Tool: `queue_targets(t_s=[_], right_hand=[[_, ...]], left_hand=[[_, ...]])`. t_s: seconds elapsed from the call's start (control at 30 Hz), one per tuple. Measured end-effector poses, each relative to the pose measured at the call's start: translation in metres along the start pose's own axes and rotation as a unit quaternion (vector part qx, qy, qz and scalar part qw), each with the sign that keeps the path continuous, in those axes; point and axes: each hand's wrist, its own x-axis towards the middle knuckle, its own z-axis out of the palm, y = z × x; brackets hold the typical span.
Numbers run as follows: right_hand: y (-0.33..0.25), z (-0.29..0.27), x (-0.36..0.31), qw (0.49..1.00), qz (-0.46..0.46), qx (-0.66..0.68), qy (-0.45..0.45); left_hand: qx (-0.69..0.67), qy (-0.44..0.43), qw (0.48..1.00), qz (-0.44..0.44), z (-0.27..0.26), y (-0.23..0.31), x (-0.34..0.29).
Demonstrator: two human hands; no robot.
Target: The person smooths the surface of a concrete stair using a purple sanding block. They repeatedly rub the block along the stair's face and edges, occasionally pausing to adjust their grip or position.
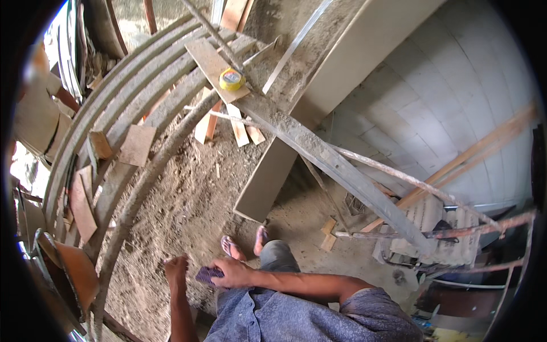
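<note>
My right hand (232,272) is closed round a small dark purple, ridged block-like thing (209,276), held low in front of my body. Its exact kind is not clear. To its left my left hand (177,265) is curled into a fist, and nothing shows in it. The two hands are apart. Well ahead of them, a yellow tape measure (231,80) rests on a thin wooden board (209,61) laid across metal bars. Neither hand touches it.
Curved metal bars (134,211) sweep round my left. A metal beam (336,165) runs toward the right over a tan plank (268,182). Wood offcuts (137,145) lie on the bars, and an orange-brown pan (77,273) stands lower left. Another person (43,108) is at far left.
</note>
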Motion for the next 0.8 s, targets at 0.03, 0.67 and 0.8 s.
queue_targets(t_s=[0.03,0.67,0.8], right_hand=[[0.008,-0.007,-0.008,1.000,0.000,-0.004,0.010],[0.229,-0.306,0.123,0.731,0.138,-0.543,0.389],[0.245,-0.324,0.121,0.713,0.087,-0.530,0.451]], left_hand=[[0.079,0.079,0.993,0.028,0.001,-0.038,0.033],[0.351,-0.314,0.856,-0.212,-0.022,-0.315,-0.208],[0.334,-0.313,0.875,-0.156,-0.029,-0.282,-0.164]])
